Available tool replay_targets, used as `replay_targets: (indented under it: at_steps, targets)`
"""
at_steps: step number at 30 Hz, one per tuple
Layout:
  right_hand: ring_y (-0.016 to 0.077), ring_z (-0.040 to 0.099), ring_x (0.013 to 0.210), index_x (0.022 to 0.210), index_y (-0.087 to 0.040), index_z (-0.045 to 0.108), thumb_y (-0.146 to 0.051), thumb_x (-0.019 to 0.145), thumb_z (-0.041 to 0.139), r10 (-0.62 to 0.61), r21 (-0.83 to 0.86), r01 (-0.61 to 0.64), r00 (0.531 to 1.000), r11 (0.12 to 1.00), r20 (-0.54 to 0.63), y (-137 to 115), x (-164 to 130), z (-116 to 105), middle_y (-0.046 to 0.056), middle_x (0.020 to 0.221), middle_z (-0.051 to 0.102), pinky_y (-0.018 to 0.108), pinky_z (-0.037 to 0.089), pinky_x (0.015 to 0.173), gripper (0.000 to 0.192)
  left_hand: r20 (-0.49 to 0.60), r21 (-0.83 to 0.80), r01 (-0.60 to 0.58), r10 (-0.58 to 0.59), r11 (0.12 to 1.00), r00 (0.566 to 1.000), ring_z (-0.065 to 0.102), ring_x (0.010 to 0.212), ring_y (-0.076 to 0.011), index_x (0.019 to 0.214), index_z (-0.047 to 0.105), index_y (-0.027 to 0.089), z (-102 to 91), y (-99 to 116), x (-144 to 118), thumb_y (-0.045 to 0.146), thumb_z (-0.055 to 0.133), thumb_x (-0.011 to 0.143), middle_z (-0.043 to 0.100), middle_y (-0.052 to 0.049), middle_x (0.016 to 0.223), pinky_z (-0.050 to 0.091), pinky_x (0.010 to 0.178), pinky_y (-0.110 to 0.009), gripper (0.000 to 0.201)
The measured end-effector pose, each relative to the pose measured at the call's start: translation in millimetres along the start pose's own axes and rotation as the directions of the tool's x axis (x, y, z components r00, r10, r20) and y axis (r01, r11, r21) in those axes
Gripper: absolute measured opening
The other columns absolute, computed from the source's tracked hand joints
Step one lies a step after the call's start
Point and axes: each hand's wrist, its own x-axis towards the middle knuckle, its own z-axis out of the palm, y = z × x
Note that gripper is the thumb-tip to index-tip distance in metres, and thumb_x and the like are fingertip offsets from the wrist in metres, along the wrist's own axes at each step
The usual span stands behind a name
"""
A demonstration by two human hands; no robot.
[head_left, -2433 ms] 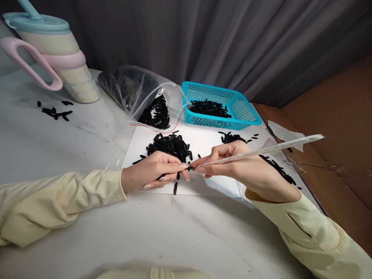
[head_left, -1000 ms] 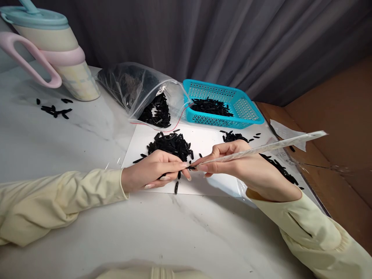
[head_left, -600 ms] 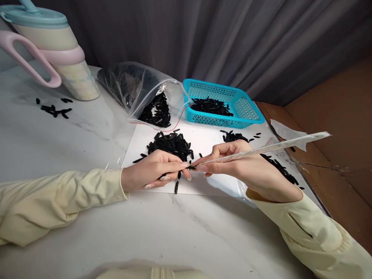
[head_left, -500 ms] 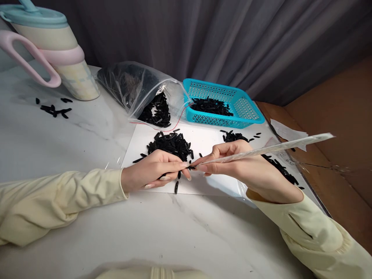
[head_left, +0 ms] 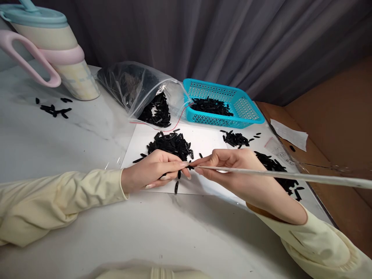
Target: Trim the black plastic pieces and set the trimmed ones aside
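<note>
Between the thumb and fingers of my left hand [head_left: 158, 167] is a small, narrow black piece [head_left: 190, 167], its end sticking out to the right. My right hand [head_left: 235, 167] pinches a long, thin whitish stick [head_left: 308, 176] that widens away from the fingertips. The stick's narrow end meets or nearly meets the black piece; exact contact is too small to tell. Just behind my left hand, a heap of similar black pieces [head_left: 171, 145] lies on a white sheet [head_left: 207, 139]. One loose black piece [head_left: 176, 187] lies in front of my left fingers.
A clear zip bag [head_left: 136, 83] of black pieces lies open behind the heap. Beside it stands a blue basket [head_left: 247, 123] holding more. Smaller piles lie right [head_left: 236, 138] and far left [head_left: 55, 111]. A handled tumbler [head_left: 68, 58] stands at back left.
The stick's far end has swung down and toward me, and my right wrist has lowered with it. My left hand and its black piece look nearly unmoved.
</note>
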Motion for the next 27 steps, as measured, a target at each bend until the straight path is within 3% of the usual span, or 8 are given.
replay_targets:
  at_steps: [3,9,15,18,23,27]
  targets:
    - [0.0173,0.065,0.068,0.057,-0.018,0.055,-0.024,0.077,0.058,-0.055,-0.142,0.047,0.997,0.989,-0.05,0,-4,5,0.002,0.081,0.071,0.022,0.041,0.05,0.021,-0.011,-0.016,-0.003,0.002,1.0,1.0,0.023,0.026,0.0005,0.081,0.064,0.013,0.0,-2,-1,0.037,0.047,0.087,0.03,0.01,0.042,0.015,0.03,-0.015,0.03]
    - [0.0138,0.063,0.06,0.071,-0.019,0.059,-0.026,0.084,0.052,-0.216,-0.303,0.174,0.971,0.937,-0.108,3,-14,18,0.002,0.085,0.071,0.022,0.042,0.052,0.017,-0.037,-0.029,-0.014,0.013,0.999,0.999,0.023,0.026,-0.0001,0.08,0.063,0.013,-0.6,-4,0,0.038,0.047,0.086,0.031,0.009,0.043,0.014,0.031,-0.016,0.03]
    - [0.0137,0.064,0.071,0.076,-0.019,0.059,-0.02,0.088,0.049,-0.303,-0.339,0.229,0.936,0.912,-0.182,6,-16,30,0.002,0.092,0.07,0.02,0.045,0.058,0.015,-0.06,-0.05,-0.035,0.032,0.998,0.998,0.021,0.026,0.0002,0.078,0.061,0.013,2.2,-3,-1,0.04,0.049,0.085,0.031,0.01,0.042,0.013,0.031,-0.017,0.03]
    - [0.0132,0.064,0.07,0.077,-0.017,0.057,-0.018,0.088,0.049,-0.399,-0.376,0.304,0.894,0.875,-0.205,14,-15,35,0.004,0.091,0.069,0.021,0.046,0.061,0.013,-0.084,-0.061,-0.037,0.032,0.997,0.996,0.021,0.027,0.0003,0.075,0.059,0.013,2.9,-2,-2,0.039,0.049,0.085,0.032,0.009,0.042,0.013,0.031,-0.017,0.03]
    - [0.016,0.063,0.08,0.088,-0.018,0.054,-0.011,0.087,0.047,-0.622,-0.495,0.471,0.759,0.73,-0.195,31,-12,45,0.008,0.091,0.066,0.024,0.048,0.067,0.01,-0.123,-0.05,-0.044,0.038,0.998,0.992,0.02,0.028,-0.0001,0.066,0.052,0.013,2.5,-2,0,0.038,0.046,0.087,0.03,0.009,0.04,0.013,0.031,-0.016,0.033]
    - [0.0176,0.062,0.087,0.092,-0.018,0.053,-0.01,0.087,0.046,-0.664,-0.528,0.495,0.723,0.69,-0.19,38,-8,48,0.009,0.095,0.065,0.027,0.049,0.072,0.012,-0.126,-0.062,-0.05,0.042,0.997,0.991,0.019,0.028,0.0002,0.072,0.056,0.014,4.2,-2,0,0.037,0.047,0.087,0.031,0.01,0.043,0.014,0.031,-0.016,0.03]
